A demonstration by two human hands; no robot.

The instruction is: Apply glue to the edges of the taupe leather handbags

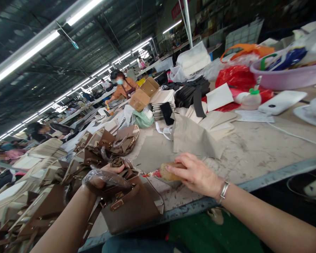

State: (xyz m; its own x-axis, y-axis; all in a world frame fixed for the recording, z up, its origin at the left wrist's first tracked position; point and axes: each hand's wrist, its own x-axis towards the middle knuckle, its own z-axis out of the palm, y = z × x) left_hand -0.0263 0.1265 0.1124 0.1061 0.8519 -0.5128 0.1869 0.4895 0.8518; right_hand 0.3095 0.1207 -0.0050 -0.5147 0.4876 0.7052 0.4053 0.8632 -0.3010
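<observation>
A brown handbag (134,207) rests at the table's front edge, its plastic-wrapped handle (107,177) arching over my left wrist. My left hand (112,174) is closed on bunched brown fabric (118,162) at the bag's top. In my right hand (192,172) lies a yellowish glue bottle (170,171) with a red nozzle, held on its side. The nozzle tip points left at the bag's upper edge; whether it touches cannot be made out.
More brown handbags (102,140) crowd the left side. A grey-beige fabric sheet (192,137) lies ahead, near a dark phone (167,113) and a cardboard box (144,93). A purple basin (292,75) and white power bank (283,102) are at right. A masked co-worker (125,86) stands farther back.
</observation>
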